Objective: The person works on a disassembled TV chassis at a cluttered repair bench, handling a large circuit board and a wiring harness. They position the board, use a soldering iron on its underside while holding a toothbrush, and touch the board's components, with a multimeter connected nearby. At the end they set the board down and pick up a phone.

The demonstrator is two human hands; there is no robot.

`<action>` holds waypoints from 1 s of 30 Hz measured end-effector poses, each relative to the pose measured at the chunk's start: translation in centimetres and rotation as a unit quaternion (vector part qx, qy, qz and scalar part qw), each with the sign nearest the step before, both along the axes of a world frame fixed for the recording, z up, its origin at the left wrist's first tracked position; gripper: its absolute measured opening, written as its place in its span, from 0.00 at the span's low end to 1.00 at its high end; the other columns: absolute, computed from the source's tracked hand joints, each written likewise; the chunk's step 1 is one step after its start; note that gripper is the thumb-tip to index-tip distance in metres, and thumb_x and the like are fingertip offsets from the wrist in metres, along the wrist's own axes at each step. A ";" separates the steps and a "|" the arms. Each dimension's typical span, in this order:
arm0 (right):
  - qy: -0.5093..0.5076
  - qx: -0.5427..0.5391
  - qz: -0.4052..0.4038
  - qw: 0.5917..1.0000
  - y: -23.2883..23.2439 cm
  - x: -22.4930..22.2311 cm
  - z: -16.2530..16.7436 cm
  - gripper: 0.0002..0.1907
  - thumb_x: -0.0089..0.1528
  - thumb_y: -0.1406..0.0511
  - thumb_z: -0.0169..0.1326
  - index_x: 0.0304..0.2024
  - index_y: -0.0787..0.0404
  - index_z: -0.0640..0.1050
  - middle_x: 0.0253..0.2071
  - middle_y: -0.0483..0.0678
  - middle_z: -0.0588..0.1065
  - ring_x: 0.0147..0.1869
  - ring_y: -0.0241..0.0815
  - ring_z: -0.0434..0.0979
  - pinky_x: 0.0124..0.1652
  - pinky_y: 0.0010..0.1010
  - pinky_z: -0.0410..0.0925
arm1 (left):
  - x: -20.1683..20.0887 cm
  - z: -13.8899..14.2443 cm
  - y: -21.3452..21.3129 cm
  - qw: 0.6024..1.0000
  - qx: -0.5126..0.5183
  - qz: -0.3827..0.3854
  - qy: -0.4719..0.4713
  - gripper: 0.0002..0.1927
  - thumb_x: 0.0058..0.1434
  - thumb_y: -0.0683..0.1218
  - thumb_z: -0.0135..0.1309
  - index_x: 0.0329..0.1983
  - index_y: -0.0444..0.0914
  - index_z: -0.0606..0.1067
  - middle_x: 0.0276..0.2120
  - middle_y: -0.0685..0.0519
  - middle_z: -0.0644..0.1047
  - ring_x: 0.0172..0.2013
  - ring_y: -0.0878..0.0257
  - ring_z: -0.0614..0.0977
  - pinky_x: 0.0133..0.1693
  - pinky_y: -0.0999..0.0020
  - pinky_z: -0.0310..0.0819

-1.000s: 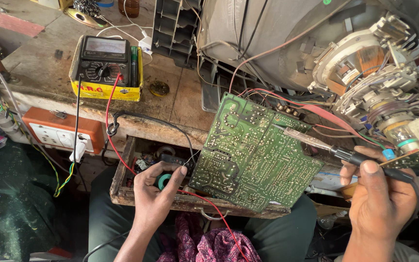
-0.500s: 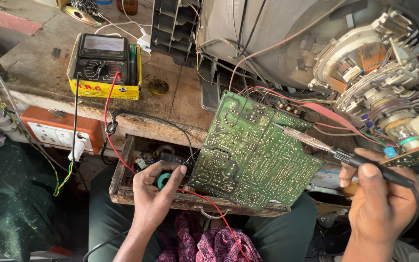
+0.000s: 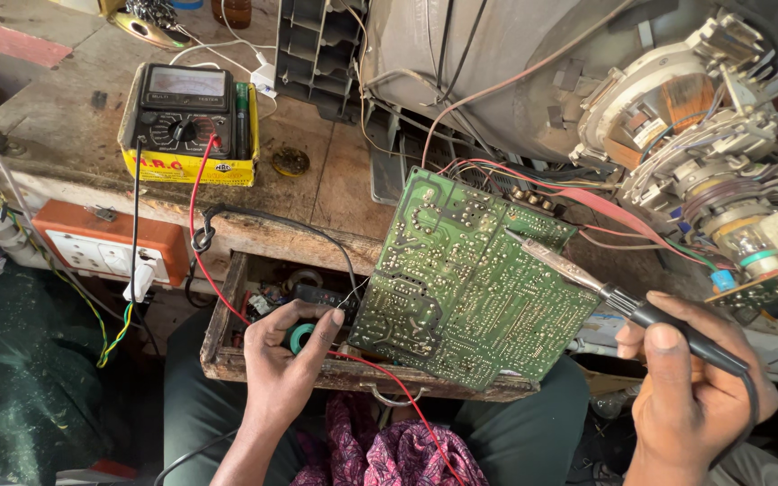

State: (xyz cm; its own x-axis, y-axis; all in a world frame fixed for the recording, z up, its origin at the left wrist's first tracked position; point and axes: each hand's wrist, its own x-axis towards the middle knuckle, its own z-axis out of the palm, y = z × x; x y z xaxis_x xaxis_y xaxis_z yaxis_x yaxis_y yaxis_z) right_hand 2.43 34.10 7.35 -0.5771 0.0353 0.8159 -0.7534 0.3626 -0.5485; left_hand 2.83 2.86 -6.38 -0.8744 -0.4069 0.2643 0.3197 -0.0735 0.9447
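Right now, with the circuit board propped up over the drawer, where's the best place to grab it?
Probably the bare left edge of the circuit board, coming from the left, near the left hand. The board stands tilted, solder side up; the soldering iron in the right hand crosses its right side, and wires trail off the top.

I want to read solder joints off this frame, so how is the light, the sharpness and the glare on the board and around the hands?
Head view: even daylight, the green circuit board sharp with no strong glare; the soldering iron in the right hand is crisp; the open drawer under the left hand lies in shadow; straight edges bow slightly near the corners.
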 end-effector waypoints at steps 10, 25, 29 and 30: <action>-0.004 -0.090 0.090 0.992 3.3 -0.6 -2.5 0.11 0.72 0.70 0.55 0.51 0.75 0.75 0.44 0.59 0.77 0.36 0.44 0.76 0.35 0.31 0.68 | -0.1 -0.7 0.2 1.000 -0.008 0.022 -0.005 0.07 0.61 0.42 0.63 0.34 0.31 0.83 0.24 0.59 0.79 0.28 0.76 0.73 0.31 0.77 0.67; -0.035 -0.522 0.076 0.849 21.2 -6.4 -19.1 0.12 0.72 0.61 0.54 0.48 0.65 0.77 0.40 0.50 0.79 0.38 0.38 0.74 0.40 0.28 0.66 | -0.9 -2.4 1.1 0.998 0.003 0.049 -0.049 0.06 0.61 0.38 0.62 0.37 0.28 0.81 0.30 0.51 0.82 0.33 0.70 0.82 0.38 0.75 0.77; -0.054 -0.528 0.033 0.847 21.6 -8.7 -21.6 0.09 0.72 0.62 0.56 0.44 0.62 0.77 0.37 0.48 0.78 0.36 0.38 0.74 0.38 0.28 0.66 | -1.1 -1.1 1.3 0.997 -0.028 0.047 -0.063 0.07 0.61 0.36 0.63 0.42 0.28 0.80 0.31 0.50 0.81 0.32 0.68 0.81 0.38 0.73 0.77; -0.061 -0.528 0.022 0.847 21.7 -8.8 -22.0 0.08 0.72 0.63 0.57 0.43 0.62 0.76 0.36 0.48 0.77 0.36 0.38 0.74 0.38 0.28 0.67 | -1.1 -0.6 1.3 0.997 -0.038 0.039 -0.056 0.09 0.60 0.36 0.63 0.43 0.28 0.80 0.31 0.50 0.81 0.32 0.68 0.81 0.38 0.73 0.76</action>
